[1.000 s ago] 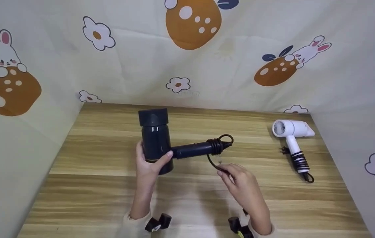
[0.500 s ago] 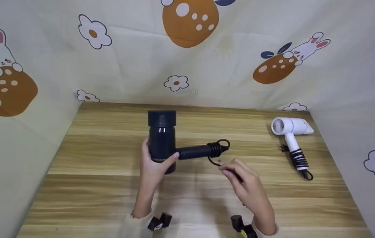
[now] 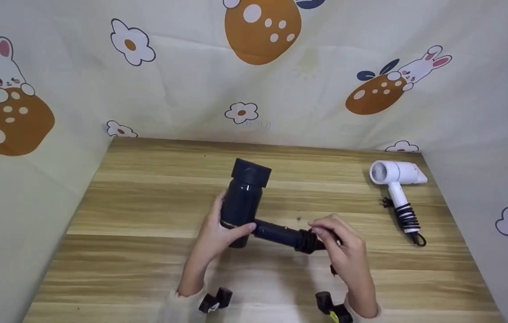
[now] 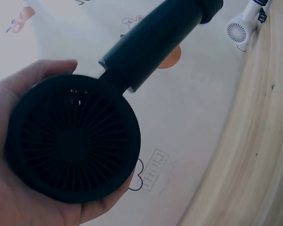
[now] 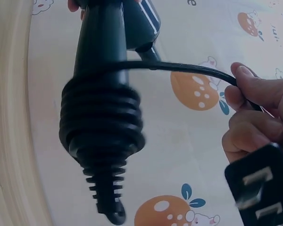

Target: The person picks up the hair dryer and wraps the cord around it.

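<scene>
A dark navy hair dryer with a wide nozzle is held up over the table, its handle pointing right and slightly toward me. My left hand grips its barrel near the rear, thumb by the handle joint; the round slotted intake faces the left wrist camera. Black power cord is coiled round the end of the handle. Off that coil, a stretch of cord runs to my right hand, which pinches it between thumb and fingers. The two-pin plug hangs just below the right hand.
A white hair dryer lies at the table's right side, its black cord wound round its handle. The wood-grain table is bounded at the back and sides by a printed cloth.
The navy hair dryer has shifted right and nearer, and its handle has swung toward me. My left hand moved with it. The right hand, still pinching the cord, moved slightly right.
</scene>
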`<state>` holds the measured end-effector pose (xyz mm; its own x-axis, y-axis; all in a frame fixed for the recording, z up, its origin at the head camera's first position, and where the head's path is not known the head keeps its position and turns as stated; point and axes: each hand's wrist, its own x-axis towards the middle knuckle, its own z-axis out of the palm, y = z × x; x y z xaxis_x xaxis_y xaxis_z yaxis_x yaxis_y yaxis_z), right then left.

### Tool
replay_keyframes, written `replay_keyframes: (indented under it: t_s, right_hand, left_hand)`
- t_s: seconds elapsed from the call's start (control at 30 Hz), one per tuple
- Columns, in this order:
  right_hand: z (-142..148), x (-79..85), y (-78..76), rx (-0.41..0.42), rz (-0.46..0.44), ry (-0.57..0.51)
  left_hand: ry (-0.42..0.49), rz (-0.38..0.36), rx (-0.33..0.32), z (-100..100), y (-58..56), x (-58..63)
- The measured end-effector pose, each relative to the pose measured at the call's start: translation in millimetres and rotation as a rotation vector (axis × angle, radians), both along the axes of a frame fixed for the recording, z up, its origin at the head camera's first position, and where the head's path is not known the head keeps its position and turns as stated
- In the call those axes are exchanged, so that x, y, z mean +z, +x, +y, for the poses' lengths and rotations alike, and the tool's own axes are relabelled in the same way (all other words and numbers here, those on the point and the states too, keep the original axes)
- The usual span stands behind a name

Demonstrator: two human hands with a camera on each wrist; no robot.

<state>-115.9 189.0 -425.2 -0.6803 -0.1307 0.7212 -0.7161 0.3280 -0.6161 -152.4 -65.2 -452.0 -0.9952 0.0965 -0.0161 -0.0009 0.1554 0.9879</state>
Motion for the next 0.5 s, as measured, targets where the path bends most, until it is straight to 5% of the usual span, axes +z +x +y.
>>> replay_keyframes:
  t_s: [0.13,0.5]
  right_hand:
    - [4,-0.3,-1.1,-0.024,-0.005,-0.050]
    - [14,-9.6,0.6,0.077,-0.097,-0.089]
  left_hand:
    - [0.037,0.007,-0.069,-5,0.8,-0.7]
    - [0.210,-0.046,-0.242,-22,4.6,1.1]
